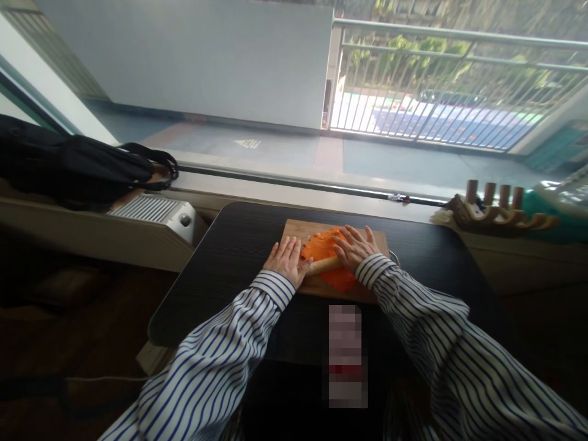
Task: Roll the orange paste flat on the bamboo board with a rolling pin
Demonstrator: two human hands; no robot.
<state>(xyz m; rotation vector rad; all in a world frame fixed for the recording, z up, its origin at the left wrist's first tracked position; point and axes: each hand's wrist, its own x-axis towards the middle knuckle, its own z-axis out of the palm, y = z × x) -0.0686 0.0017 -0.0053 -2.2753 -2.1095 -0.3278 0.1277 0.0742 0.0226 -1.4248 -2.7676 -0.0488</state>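
Observation:
A wooden rolling pin (323,266) lies across a flattened orange sheet, dough or clay (321,244), on a wooden cutting board (294,229). Flat on the pin's left end rests my left hand (285,257), fingers stretched forward over the board. My right hand (356,246) covers the pin's right end, its fingers spread and partly over the orange sheet. Some of the sheet shows on the near side of the pin too. Both pin ends are hidden beneath my palms.
The board sits on a black table (220,269). Beyond it is a window sill (285,191) with a small item (399,198) on it. A wooden rack with pegs (500,208) stands at right. At left, a black bag (92,162) lies above a radiator (151,211). A pixelated patch covers the near side.

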